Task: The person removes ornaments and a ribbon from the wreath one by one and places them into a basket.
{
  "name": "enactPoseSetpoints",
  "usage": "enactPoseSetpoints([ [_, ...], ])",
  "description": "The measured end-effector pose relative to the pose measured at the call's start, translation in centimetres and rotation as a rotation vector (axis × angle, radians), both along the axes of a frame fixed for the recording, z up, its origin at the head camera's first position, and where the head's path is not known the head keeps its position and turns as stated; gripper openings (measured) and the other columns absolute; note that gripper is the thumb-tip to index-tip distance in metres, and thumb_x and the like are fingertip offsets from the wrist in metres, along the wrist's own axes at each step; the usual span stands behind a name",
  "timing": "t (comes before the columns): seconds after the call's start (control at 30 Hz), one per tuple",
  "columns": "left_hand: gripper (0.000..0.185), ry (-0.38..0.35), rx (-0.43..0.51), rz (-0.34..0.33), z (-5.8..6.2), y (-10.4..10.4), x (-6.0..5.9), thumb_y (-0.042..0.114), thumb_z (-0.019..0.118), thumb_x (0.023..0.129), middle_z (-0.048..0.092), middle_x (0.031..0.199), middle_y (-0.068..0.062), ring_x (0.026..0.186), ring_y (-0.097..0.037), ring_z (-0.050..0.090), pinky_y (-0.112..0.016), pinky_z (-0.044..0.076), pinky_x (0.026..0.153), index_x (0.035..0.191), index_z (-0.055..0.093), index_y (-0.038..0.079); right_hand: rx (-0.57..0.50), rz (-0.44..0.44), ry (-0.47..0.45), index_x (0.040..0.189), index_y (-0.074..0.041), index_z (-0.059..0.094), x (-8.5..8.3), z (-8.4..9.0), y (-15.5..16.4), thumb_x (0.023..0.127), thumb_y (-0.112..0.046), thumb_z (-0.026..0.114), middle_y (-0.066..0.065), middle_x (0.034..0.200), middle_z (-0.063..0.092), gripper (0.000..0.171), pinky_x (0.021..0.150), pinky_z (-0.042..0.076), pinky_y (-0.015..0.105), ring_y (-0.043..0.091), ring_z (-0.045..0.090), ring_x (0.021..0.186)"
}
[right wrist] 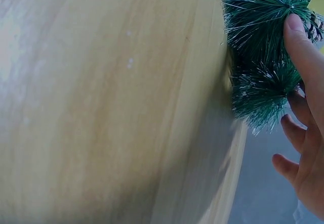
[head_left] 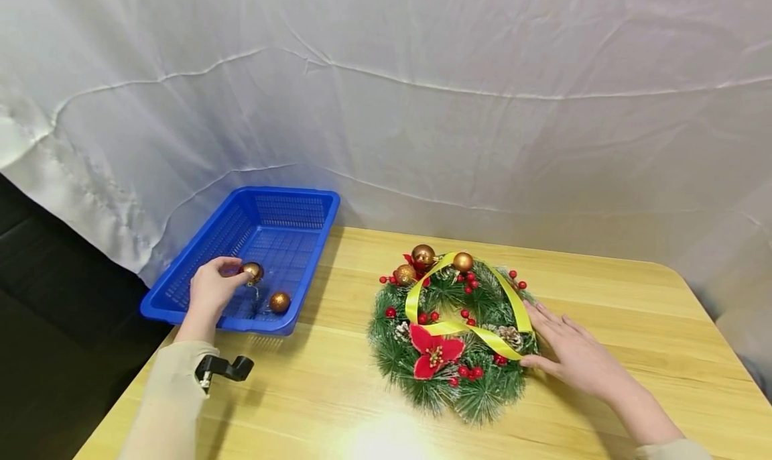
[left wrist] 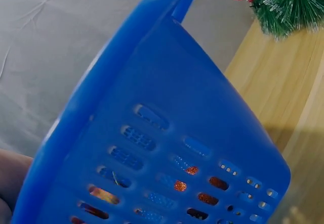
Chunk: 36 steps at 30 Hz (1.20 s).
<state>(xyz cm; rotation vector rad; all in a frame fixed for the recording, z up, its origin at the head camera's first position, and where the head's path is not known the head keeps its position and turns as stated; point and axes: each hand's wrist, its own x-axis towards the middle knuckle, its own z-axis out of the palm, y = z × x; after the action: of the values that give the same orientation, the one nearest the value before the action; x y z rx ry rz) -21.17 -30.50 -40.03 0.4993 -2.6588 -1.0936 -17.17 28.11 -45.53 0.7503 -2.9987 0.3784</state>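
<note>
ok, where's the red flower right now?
In the head view, the red flower sits on the near half of the wreath, by the yellow ribbon, left of the right hand.

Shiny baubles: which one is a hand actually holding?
The brown bauble pinched by the left hand; another bauble lies loose in the blue basket, and three baubles sit on the wreath.

Glossy bauble [head_left: 253, 271], bristly wreath [head_left: 392, 356] with ribbon [head_left: 413, 306] (satiny, slightly shiny), smooth plastic basket [head_left: 283, 245], wood-grained table [head_left: 609, 292].
</note>
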Motion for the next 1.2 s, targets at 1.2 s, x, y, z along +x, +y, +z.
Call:
enactPoseSetpoints([
  [1.2,0.033,0.390,0.366,-0.301,2.9,11.7,-1.0,0.008,0.077,0.081,0.066,0.107,-0.016,0.099,-0.024,0.060,-0.030,0.051,0.086,0.111,0.068,-0.001,-0.004,0.008,0.004,0.154,-0.012,0.014,0.0,0.1,0.0,0.088,-0.059,0.054,0.019,0.154,0.020,0.090,0.115,0.005,0.045,0.048,0.032,0.131],
])
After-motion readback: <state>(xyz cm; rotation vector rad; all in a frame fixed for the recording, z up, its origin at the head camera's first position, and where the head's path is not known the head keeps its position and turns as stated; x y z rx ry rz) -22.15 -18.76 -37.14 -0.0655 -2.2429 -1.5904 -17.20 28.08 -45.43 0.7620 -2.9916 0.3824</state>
